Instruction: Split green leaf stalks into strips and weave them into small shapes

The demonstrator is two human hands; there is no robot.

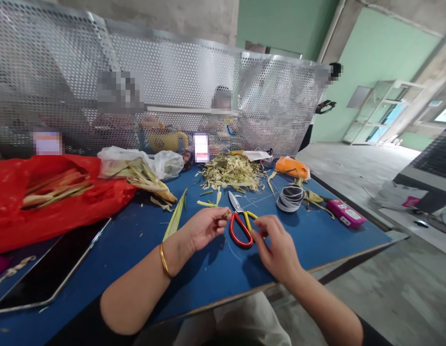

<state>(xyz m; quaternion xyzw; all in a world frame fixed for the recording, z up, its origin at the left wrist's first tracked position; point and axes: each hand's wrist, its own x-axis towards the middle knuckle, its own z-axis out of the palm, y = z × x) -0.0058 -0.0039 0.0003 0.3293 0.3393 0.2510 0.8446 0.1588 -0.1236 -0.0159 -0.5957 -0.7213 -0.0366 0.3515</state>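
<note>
My left hand, a gold bangle on its wrist, is closed in a pinch at the middle of the blue table. A small greenish-brown bit shows at its fingertips, too small to name. To its right, the fingers of my right hand are bent together by the yellow handle of a pair of scissors; whatever they pinch is hidden. The scissors, with one red and one yellow handle, lie partly open between both hands, blades pointing away. Beside my left forearm lies a pale green husk leaf.
Shredded husk is heaped at the back. Right of it are a spool of pale strip, an orange bag and a magenta box. A red bag and a tablet occupy the left. A perforated metal screen stands behind.
</note>
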